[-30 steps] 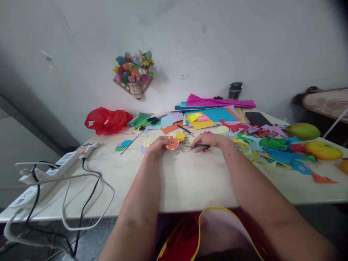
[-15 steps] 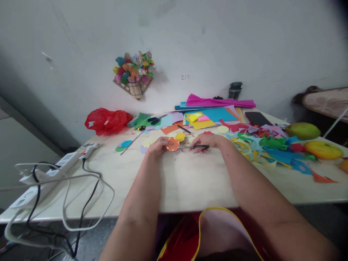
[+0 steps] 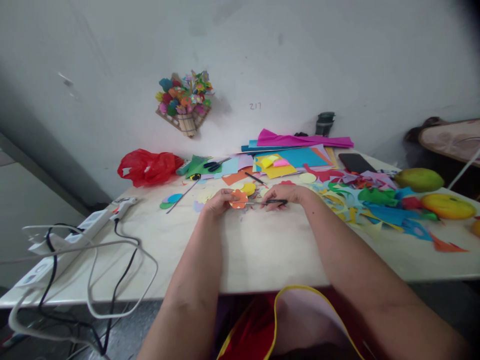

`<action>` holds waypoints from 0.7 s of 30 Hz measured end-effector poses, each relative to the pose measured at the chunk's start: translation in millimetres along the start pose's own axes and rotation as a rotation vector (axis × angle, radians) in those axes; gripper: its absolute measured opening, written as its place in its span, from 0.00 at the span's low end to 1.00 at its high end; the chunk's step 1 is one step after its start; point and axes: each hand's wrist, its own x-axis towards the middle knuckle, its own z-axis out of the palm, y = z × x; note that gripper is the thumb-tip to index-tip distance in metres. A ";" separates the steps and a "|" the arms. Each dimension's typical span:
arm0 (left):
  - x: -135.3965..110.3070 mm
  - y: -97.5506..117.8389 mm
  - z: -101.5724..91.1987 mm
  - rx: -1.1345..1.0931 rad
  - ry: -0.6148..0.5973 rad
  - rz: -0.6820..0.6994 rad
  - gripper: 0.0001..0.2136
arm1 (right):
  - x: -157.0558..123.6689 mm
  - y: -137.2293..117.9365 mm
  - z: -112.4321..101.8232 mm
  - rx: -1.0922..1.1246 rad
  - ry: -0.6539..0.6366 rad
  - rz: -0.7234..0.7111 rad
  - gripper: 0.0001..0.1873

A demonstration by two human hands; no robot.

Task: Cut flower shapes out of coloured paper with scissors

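My left hand (image 3: 216, 201) pinches a small orange paper flower shape (image 3: 239, 198) just above the white table (image 3: 258, 250). My right hand (image 3: 285, 195) is closed round the black handles of a pair of scissors (image 3: 268, 202), whose blades point left and meet the orange paper's right edge. Both hands rest near the table's middle, close together. Tiny paper clippings lie beneath them.
Coloured paper sheets (image 3: 292, 157) and scraps (image 3: 375, 200) cover the back and right. A second pair of scissors (image 3: 213, 164), a phone (image 3: 356, 163), a red plastic bag (image 3: 148, 166), mangoes (image 3: 448, 206), and a power strip with cables (image 3: 75, 235) at left. A paper bouquet (image 3: 185, 100) hangs on the wall.
The orange paper shape has turned slightly in my left hand and the scissors have shifted a little left. Both hands stay in the same place.
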 end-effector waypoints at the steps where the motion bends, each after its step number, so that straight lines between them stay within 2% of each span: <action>1: 0.1 -0.1 -0.3 0.003 -0.005 0.000 0.12 | 0.0 -0.7 -0.1 0.000 -0.001 0.002 0.28; 21: -1.9 2.5 2.6 -0.002 0.012 0.038 0.07 | 4.1 1.9 -0.4 0.008 0.017 -0.047 0.24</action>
